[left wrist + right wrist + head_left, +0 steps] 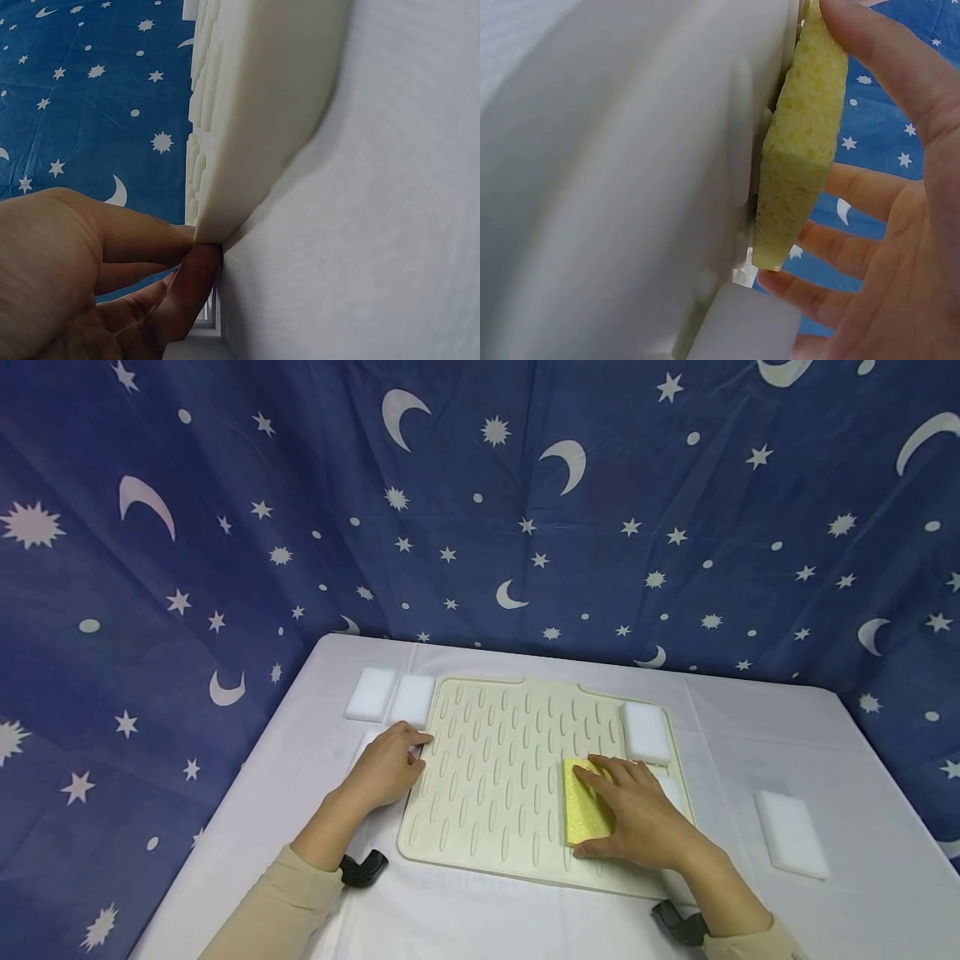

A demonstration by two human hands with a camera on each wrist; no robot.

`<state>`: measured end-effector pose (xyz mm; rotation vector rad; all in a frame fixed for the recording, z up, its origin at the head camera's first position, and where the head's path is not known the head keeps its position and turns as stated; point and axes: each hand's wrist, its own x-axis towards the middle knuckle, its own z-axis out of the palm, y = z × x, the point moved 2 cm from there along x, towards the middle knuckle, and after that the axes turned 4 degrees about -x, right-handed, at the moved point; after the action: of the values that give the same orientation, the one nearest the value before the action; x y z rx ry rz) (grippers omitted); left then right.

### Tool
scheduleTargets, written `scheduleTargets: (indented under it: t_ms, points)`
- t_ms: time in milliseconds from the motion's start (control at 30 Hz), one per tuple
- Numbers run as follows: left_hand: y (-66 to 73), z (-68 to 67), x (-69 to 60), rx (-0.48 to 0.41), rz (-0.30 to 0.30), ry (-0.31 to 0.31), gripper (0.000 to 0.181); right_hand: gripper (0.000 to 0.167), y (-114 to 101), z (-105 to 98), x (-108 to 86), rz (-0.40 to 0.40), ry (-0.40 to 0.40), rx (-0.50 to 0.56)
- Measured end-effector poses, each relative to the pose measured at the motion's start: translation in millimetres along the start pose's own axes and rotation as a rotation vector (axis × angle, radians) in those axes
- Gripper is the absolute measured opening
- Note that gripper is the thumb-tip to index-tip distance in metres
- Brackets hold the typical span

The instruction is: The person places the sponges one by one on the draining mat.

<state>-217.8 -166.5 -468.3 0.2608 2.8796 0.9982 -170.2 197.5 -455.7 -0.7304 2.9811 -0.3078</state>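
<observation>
A cream mat point(480, 777) with raised oval ridges lies on the white table. At its left edge my left hand point(384, 766) grips the rim; in the left wrist view the fingers of that hand point(142, 277) pinch the mat's edge point(262, 112). On the right part of the mat lies a yellow sponge point(583, 810), held by my right hand point(641, 814) between thumb and fingers. The right wrist view shows the sponge point(802, 150) against the mat's ridges, with the thumb of my right hand point(877, 195) at one end and fingertips along its far side.
White blocks point(371, 693) point(412, 700) lie left of the mat, another partly behind my left hand. A white block point(647, 732) rests on the mat's right side, one more beside my right hand. Another white block point(792, 833) lies farther right. A starry blue curtain point(450, 510) hangs behind.
</observation>
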Motion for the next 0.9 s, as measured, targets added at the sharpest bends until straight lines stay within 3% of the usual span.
scheduleTargets:
  t_ms: [900]
  points:
    - [0.1,0.9,0.8,-0.014,-0.011,0.004,0.041,0.106,6.4,-9.9,-3.6,-0.009,0.03,0.02]
